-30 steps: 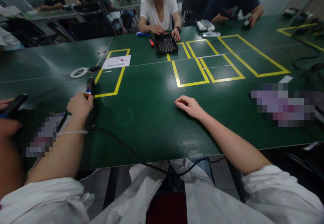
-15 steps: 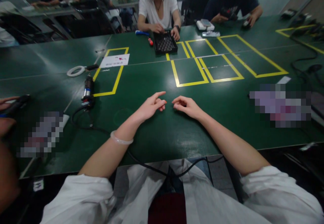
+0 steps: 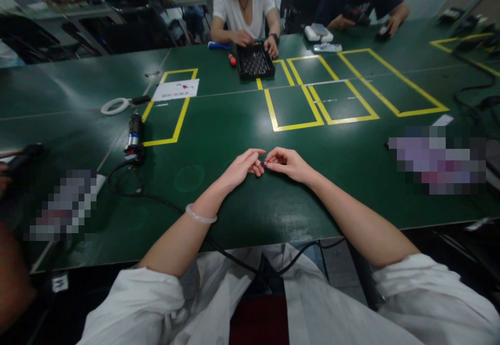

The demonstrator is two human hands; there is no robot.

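Over the green table [image 3: 219, 204], my left hand [image 3: 241, 170] and my right hand [image 3: 289, 165] meet at the fingertips. A tiny dark piece with a red-orange tint [image 3: 264, 164] shows between them, too small to name. My right thumb and forefinger are pinched together at it. The fingers of my left hand are bent in against the piece from the other side, with the forefinger stretched over the top. A pale bangle [image 3: 200, 214] circles my left wrist.
Left lie a black cylindrical tool [image 3: 135, 132] with its cable [image 3: 156, 197], a white ring [image 3: 114, 106] and a printed sheet [image 3: 176, 89]. Yellow tape outlines [image 3: 299, 126] mark the table. Opposite, a person handles a black tray [image 3: 255, 70]; a red-handled tool [image 3: 232, 60] lies beside it. Blurred items flank me.
My left hand has moved right and slightly down, closing the gap to my right hand. The fingertips now meet around the tiny piece. The view has shifted a little.
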